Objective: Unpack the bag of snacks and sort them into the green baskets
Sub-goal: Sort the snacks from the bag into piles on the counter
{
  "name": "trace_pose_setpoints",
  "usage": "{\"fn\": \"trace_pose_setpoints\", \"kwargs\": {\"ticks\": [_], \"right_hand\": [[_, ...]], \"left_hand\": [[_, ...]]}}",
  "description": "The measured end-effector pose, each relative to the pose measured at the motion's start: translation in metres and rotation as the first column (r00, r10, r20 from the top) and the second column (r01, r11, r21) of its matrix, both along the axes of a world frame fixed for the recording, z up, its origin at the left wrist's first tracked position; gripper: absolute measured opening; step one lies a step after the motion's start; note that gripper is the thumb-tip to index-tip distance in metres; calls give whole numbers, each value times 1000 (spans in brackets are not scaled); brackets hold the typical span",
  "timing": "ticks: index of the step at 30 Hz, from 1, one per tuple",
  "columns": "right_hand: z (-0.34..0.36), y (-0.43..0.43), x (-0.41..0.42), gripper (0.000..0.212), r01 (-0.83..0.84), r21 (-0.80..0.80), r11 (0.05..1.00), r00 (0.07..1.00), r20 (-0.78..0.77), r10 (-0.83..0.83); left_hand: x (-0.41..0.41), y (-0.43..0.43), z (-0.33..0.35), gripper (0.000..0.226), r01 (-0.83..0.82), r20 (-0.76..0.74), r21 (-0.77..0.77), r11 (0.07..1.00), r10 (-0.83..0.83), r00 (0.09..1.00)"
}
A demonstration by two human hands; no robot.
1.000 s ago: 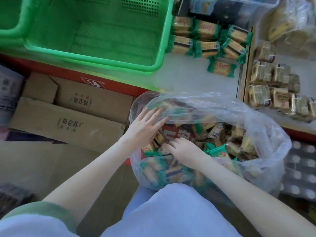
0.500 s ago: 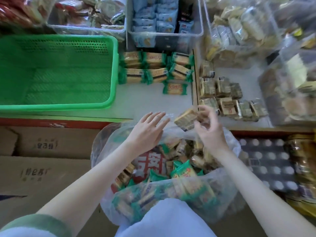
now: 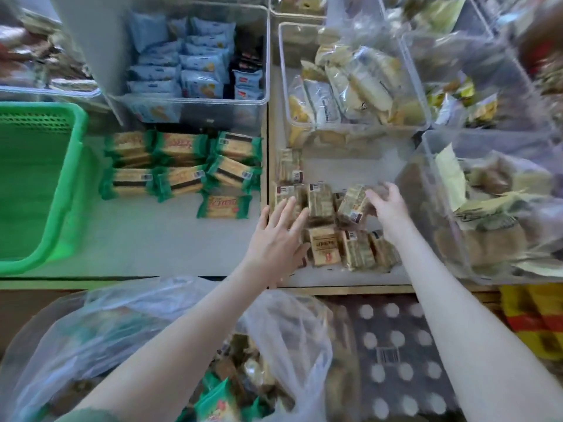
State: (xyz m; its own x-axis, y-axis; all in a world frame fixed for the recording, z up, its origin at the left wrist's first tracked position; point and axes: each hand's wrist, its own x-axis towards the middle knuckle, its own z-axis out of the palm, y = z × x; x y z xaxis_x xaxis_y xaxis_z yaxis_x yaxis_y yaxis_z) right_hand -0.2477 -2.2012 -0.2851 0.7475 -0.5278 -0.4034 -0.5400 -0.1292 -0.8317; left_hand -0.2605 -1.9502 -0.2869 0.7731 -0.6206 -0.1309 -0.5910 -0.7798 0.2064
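- Head view: R hand [image 3: 387, 205] grips brown pack [image 3: 353, 202] over brown-pack pile [image 3: 335, 249]. L hand [image 3: 277, 236] is flat, fingers straight, at pile's left edge.
- Risk: pack gets dropped on pile, not in green basket [image 3: 77, 166] well left of pile, i.e. a mis-sort. L hand could also knock pile.
- Snack bag [image 3: 137, 324] sits below pile, cut off at btm; contents blurry.
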Motion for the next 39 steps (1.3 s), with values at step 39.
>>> {"fn": "trace_pose_setpoints", "kwargs": {"ticks": [39], "right_hand": [[39,330,-251,77,-894,-441,78,431,-798,422]], "left_hand": [[-151,330,-25,63,191,98,33,981,-193,976]]}}
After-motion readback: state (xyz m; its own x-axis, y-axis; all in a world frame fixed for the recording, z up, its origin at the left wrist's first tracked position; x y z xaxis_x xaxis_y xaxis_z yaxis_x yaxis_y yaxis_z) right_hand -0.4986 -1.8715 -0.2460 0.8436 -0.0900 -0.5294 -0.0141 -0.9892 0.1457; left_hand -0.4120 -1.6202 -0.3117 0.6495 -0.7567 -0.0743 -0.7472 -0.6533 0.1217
